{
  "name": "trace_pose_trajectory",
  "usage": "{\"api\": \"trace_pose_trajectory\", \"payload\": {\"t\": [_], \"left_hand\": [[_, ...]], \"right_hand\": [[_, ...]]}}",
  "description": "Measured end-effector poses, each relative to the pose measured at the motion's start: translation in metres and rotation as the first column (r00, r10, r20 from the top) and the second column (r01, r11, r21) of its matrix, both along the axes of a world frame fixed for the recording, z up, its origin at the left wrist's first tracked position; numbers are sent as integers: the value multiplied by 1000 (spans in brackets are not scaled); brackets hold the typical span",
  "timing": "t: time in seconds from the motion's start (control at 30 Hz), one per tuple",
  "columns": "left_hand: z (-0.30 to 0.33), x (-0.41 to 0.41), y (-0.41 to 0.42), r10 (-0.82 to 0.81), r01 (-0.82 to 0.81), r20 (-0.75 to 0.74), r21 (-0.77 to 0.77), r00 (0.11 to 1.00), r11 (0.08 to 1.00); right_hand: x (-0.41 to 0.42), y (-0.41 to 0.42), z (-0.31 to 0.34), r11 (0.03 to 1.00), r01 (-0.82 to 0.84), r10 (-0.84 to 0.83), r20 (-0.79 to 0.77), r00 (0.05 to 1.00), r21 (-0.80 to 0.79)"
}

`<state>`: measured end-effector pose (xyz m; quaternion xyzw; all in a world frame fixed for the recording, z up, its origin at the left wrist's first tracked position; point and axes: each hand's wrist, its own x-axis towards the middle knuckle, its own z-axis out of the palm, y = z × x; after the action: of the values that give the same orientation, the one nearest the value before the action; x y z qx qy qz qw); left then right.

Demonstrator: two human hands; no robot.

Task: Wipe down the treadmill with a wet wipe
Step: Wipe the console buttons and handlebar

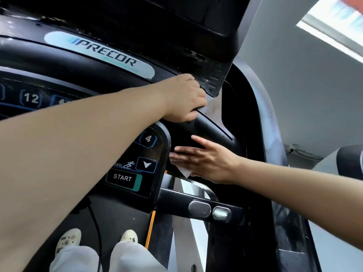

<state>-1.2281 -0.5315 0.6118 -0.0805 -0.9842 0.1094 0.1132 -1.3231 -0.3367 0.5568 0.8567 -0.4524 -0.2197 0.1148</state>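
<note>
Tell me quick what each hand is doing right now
Left hand: gripping the console edge.
Right hand: open, fingers flat, pressing the wet wipe on the treadmill.

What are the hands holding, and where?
The left hand grips the top of the black handlebar. The right hand, fingers straight, presses a wipe flat against the console's side; it grips nothing.

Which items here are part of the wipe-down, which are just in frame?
In the job: wet wipe under the flat right hand; left hand gripping the treadmill console edge.
Just in frame: START button, Precor badge, shoes, window.
</note>
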Motion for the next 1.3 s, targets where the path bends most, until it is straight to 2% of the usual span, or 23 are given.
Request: {"api": "trace_pose_trajectory", "payload": {"t": [0.03,0.13,0.23,0.33,0.37,0.4,0.5,0.53,0.57,0.63,0.67,0.7,0.73,0.77,0.83,0.9,0.93,1.03,1.07,1.1,1.13,1.23,1.3], "left_hand": [[0,0,0,6,-7,-4,-11,1000,1000],[-2,2,-1,3,0,-81,42,997,999],[-2,2,-3,71,-62,-100,93,992,994],[2,1,-4,167,-163,-56,71,984,984],[3,1,-5,202,-200,-21,77,979,977],[5,2,-6,233,-234,15,91,972,968],[9,4,-7,283,-284,25,144,959,948],[10,5,-8,293,-292,18,162,956,943],[11,5,-8,310,-308,16,167,951,936],[11,6,-8,352,-350,15,155,936,924],[11,6,-7,369,-368,20,148,929,918],[11,6,-7,384,-383,22,144,923,912],[10,6,-7,399,-397,20,144,917,906],[10,6,-7,412,-409,14,149,911,900],[11,7,-7,434,-429,11,171,901,887],[12,7,-7,450,-447,24,170,893,878],[12,7,-7,455,-453,30,169,890,875],[13,7,-7,465,-463,41,197,884,864],[13,7,-7,467,-465,41,205,883,862],[14,7,-7,470,-467,40,207,882,859],[14,7,-7,473,-469,37,211,880,857],[16,5,-7,468,-464,36,215,883,859],[18,5,-9,459,-458,50,228,887,859]], "right_hand": [[1,2,-1,996,7,-5,21,1000,-93],[6,7,-2,936,169,-145,99,985,-310],[29,-1,-2,785,436,-363,245,899,-440],[55,-13,-2,583,704,-541,452,709,-406],[60,-15,-1,558,741,-568,479,669,-373],[63,-14,-3,587,733,-574,463,676,-342],[62,1,-10,768,576,-492,318,811,-280],[58,3,-8,764,582,-502,311,807,-279],[55,1,-3,708,644,-554,338,760,-288],[46,-15,14,512,826,-694,453,559,-236],[41,-26,22,423,892,-733,518,441,-162],[39,-38,28,375,925,-749,568,342,-62],[39,-47,32,378,926,-741,604,293,14],[41,-53,35,414,909,-723,624,297,47],[45,-56,39,516,856,-696,587,412,11],[37,-48,42,529,847,-720,505,477,-45],[27,-44,42,486,873,-757,479,444,-42],[1,-47,45,261,958,-860,478,177,116],[-1,-51,45,234,958,-854,507,121,164],[2,-56,45,246,949,-835,540,104,199],[8,-59,45,294,932,-812,570,126,212],[27,-54,46,487,859,-742,594,311,157],[23,-48,48,484,865,-743,584,326,134]]}}
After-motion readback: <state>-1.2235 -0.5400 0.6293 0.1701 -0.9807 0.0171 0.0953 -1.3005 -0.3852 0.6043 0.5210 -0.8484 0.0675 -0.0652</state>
